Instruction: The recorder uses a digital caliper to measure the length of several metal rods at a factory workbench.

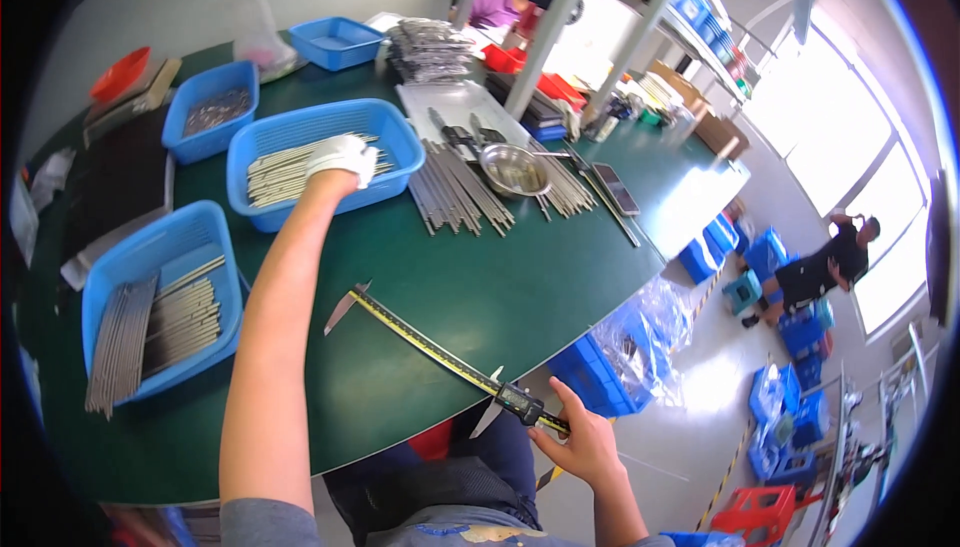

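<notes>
My left hand (345,158), in a white glove, reaches into a blue plastic basket (405,143) and touches the thin pale metal rods (285,173) lying there. Its fingertips are hard to make out against the rods. Low on the right, my bare right hand (580,437) is closed around the display end of a digital caliper (425,345). The caliper's long beam slants up and left over the green table (400,427), with its jaws spread far apart. No rod sits between the jaws.
Another blue basket (228,237) of rods stands at near left. Loose grey rods (450,192), a metal bowl (515,169) and a phone (615,189) lie at centre right. Blue bins (590,377) stand beside the table edge. Two people are farther off.
</notes>
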`<action>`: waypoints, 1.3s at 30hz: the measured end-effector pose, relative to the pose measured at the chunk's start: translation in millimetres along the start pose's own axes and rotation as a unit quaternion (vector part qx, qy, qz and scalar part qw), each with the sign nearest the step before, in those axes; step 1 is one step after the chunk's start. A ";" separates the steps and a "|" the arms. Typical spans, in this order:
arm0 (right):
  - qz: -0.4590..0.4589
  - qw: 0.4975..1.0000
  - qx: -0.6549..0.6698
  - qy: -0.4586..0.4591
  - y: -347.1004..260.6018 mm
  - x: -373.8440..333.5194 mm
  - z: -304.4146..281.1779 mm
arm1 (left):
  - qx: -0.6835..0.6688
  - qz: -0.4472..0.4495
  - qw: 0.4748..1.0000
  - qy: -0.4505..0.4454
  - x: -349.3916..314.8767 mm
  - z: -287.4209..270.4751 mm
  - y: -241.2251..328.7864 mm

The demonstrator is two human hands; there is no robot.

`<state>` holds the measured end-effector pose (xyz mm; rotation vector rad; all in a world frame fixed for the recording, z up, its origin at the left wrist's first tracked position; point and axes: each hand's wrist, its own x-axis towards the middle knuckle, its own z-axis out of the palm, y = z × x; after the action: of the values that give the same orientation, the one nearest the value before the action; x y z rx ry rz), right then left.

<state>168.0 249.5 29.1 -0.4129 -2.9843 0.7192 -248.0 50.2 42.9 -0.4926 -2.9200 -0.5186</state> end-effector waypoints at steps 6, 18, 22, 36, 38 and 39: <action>-0.011 0.999 -0.032 -0.028 2.4 12.0 5.3 | -0.014 -0.029 0.999 0.003 -5.8 -6.1 -3.0; 0.011 0.996 -0.063 -0.057 -7.0 24.5 1.4 | -0.047 -0.037 0.998 -0.025 -5.9 -5.8 4.9; 0.014 0.994 -0.078 -0.073 -9.5 27.3 -3.3 | -0.051 -0.039 0.998 -0.018 -13.2 -19.5 12.0; -0.014 0.999 -0.026 0.018 7.9 25.8 15.8 | 0.056 -0.064 0.996 0.014 -74.3 -63.1 -17.6; -0.044 0.998 -0.029 0.029 7.8 30.3 19.9 | 0.154 -0.105 0.983 0.000 -95.6 -98.7 -57.0; -0.039 0.999 -0.034 0.016 5.6 32.7 19.0 | 0.181 -0.161 0.970 -0.036 -110.7 -119.4 -76.3</action>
<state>135.9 254.6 9.0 -0.3060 -2.9814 0.6012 -161.2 -92.4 109.7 0.0106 -3.0766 0.0113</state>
